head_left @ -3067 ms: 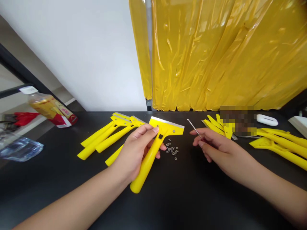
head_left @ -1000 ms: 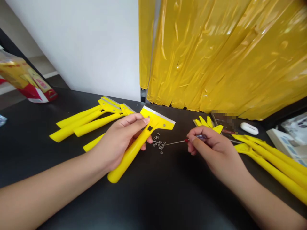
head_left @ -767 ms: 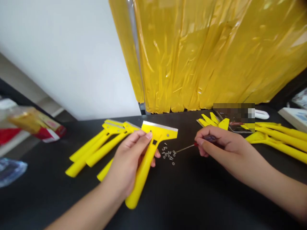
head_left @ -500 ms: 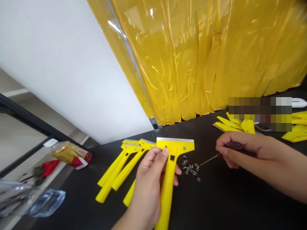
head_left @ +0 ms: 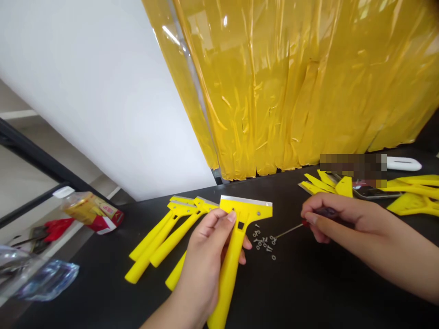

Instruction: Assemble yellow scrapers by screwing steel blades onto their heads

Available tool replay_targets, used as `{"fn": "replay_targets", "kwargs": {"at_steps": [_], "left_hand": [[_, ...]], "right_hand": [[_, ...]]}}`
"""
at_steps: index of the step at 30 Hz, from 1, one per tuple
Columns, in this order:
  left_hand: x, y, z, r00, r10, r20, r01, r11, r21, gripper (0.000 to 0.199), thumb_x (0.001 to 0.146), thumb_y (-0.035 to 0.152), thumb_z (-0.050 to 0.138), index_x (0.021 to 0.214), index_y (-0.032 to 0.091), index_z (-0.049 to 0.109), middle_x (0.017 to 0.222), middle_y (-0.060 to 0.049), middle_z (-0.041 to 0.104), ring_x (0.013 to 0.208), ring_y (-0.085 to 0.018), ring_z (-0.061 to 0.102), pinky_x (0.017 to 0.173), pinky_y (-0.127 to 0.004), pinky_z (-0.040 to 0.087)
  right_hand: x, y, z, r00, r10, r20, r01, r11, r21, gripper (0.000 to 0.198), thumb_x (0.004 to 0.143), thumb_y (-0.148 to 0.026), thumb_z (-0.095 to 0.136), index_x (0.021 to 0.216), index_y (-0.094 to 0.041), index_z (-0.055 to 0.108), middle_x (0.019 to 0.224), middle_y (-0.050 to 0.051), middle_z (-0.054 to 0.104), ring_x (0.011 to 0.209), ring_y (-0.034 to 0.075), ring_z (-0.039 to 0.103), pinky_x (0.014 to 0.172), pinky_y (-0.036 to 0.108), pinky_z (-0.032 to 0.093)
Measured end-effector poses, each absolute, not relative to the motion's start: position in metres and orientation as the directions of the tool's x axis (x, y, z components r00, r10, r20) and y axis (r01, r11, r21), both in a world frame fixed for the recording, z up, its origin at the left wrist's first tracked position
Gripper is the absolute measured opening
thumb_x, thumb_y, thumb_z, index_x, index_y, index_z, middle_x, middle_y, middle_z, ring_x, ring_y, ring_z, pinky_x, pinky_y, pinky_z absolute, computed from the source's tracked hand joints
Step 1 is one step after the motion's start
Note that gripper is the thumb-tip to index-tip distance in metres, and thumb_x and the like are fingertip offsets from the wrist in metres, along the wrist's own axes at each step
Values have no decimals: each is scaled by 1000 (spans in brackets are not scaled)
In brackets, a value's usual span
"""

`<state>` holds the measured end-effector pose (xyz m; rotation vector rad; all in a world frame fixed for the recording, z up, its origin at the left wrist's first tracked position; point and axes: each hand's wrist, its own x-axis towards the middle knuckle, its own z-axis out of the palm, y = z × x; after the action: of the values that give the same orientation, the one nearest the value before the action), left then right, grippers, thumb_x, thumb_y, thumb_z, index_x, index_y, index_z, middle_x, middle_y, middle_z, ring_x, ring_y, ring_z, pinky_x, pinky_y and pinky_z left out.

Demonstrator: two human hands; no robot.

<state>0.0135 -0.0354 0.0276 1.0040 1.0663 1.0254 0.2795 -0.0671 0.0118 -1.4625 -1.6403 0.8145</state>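
Observation:
My left hand (head_left: 206, 256) is closed around a yellow scraper (head_left: 231, 256), its thumb on the head by the left hole. The scraper's metal blade edge points away from me, and a screw shows at the right of the head. My right hand (head_left: 329, 219) grips a screwdriver (head_left: 291, 229) with a thin shaft; its handle is partly hidden by the fingers. The screwdriver's tip is at a small pile of screws and nuts (head_left: 264, 243) on the black table. Several similar yellow scrapers (head_left: 174, 233) lie left of my left hand, one partly behind it.
Yellow plastic parts (head_left: 343, 186) lie behind my right hand, with more yellow pieces (head_left: 414, 201) further right. A bottle (head_left: 91, 210) lies on its side at the left, near a clear plastic wrapper (head_left: 50, 279). A yellow plastic curtain (head_left: 274, 91) hangs behind the black table (head_left: 295, 292).
The view has shifted slightly, so most things sit a little further left. Both hands keep their holds, and the screwdriver tip stays at the small hardware.

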Motion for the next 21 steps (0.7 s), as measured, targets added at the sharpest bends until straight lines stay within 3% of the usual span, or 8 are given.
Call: {"fn": "replay_targets", "kwargs": {"at_steps": [6, 21], "left_hand": [[11, -34, 25, 207, 966, -157, -161, 192, 968, 27, 101, 45, 73, 93, 21, 62, 71, -4, 73, 61, -16, 64, 57, -23, 52], [13, -36, 28, 237, 958, -160, -180, 205, 962, 25, 102, 43, 72, 95, 21, 63, 72, -3, 72, 64, -16, 66, 56, -23, 53]], "right_hand": [[281, -72, 20, -63, 979, 195, 542, 197, -817, 33, 106, -56, 56, 92, -28, 67, 75, 0, 68, 70, 19, 63, 59, 27, 49], [282, -76, 23, -63, 960, 273, 642, 248, -725, 21, 104, -42, 58, 100, -29, 73, 89, 2, 78, 79, 22, 73, 58, 29, 53]]}}
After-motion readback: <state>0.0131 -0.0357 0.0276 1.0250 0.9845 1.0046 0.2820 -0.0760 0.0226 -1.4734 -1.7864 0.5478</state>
